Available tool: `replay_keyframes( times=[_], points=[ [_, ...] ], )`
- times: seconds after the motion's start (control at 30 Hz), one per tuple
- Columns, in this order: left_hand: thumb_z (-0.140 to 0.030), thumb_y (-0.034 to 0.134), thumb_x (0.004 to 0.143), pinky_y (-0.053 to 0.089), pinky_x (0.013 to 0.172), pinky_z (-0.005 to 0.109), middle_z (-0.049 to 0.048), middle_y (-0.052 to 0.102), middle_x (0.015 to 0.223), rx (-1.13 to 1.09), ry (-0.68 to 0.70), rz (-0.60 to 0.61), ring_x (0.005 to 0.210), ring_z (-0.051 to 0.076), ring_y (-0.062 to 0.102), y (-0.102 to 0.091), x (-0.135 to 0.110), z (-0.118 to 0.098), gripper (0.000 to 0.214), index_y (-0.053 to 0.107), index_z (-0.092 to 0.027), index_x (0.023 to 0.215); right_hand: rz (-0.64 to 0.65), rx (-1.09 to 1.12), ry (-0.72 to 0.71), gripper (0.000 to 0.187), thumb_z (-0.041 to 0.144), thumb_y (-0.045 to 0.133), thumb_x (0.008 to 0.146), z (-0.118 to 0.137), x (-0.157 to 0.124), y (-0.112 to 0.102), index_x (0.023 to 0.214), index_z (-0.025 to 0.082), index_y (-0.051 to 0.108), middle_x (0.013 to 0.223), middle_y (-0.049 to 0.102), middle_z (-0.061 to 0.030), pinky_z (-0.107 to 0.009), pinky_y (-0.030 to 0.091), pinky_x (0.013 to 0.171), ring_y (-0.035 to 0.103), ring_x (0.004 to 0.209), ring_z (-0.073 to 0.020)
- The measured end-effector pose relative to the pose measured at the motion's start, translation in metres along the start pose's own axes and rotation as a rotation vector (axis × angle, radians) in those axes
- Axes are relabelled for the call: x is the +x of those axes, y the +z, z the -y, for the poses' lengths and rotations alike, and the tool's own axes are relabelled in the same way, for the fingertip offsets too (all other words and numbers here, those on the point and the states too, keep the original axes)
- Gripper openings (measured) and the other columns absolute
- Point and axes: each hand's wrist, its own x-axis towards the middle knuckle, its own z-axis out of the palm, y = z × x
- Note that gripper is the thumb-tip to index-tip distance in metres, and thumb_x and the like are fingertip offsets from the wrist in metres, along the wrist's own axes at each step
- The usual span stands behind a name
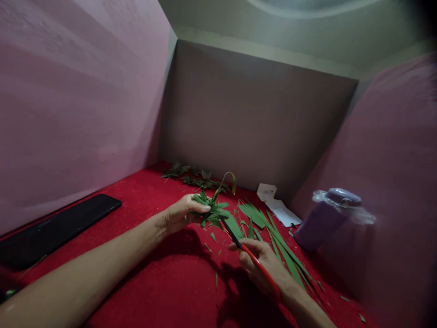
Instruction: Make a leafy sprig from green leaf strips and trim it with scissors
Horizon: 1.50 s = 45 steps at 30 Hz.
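My left hand [186,210] pinches a bundle of cut green leaves [213,213], its strips fanning out past the thumb. From the bundle's top a thin stem rises and curls over into a yellowish tip. Red-handled scissors [257,264] are in my right hand [262,262], their dark blades pointing up and left toward the bundle's lower right edge. Whether the blades touch the leaves I cannot make out. Long green leaf blades [285,250] lie on the red cloth just beyond my right hand, with small clippings [208,248] scattered below the bundle.
Leafy sprigs [203,181] lie along the back of the red cloth [164,278]. White papers [282,212] rest at the back right, near a purple bottle [321,225] partly wrapped in clear plastic. A flat black object [61,228] lies at left. Pink and grey walls enclose the surface.
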Motion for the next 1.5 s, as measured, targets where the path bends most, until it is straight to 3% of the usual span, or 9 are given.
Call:
replay_keyframes(
  times=[0.57, 1.1, 1.5],
  points=[
    [-0.016, 0.069, 0.061, 0.046, 0.077, 0.034, 0.0144, 0.069, 0.089, 0.022, -0.015, -0.037, 0.086, 0.025, 0.063, 0.000, -0.001, 0.001, 0.029, 0.065, -0.008, 0.089, -0.004, 0.034, 0.002, 0.060, 0.068, 0.054, 0.066, -0.002, 0.001, 0.001, 0.083, 0.011, 0.061, 0.044, 0.026, 0.0097, -0.020, 0.015, 0.037, 0.022, 0.037, -0.0050],
    [-0.017, 0.066, 0.065, 0.046, 0.072, 0.033, 0.0163, 0.068, 0.091, 0.035, -0.013, 0.006, 0.084, 0.024, 0.063, 0.000, 0.000, 0.002, 0.029, 0.063, -0.007, 0.092, -0.033, 0.004, 0.046, 0.055, 0.064, 0.053, 0.067, 0.006, -0.002, 0.003, 0.086, 0.012, 0.060, 0.039, 0.030, 0.0101, -0.020, 0.019, 0.036, 0.026, 0.033, -0.0055],
    [-0.016, 0.069, 0.062, 0.047, 0.075, 0.033, 0.0146, 0.069, 0.088, 0.038, -0.019, -0.032, 0.084, 0.025, 0.064, 0.002, -0.001, 0.001, 0.030, 0.065, -0.008, 0.090, -0.024, 0.204, 0.072, 0.050, 0.060, 0.065, 0.059, 0.002, 0.003, 0.006, 0.073, 0.013, 0.058, 0.041, 0.028, 0.0110, -0.020, 0.011, 0.035, 0.019, 0.034, -0.0030]
  ],
)
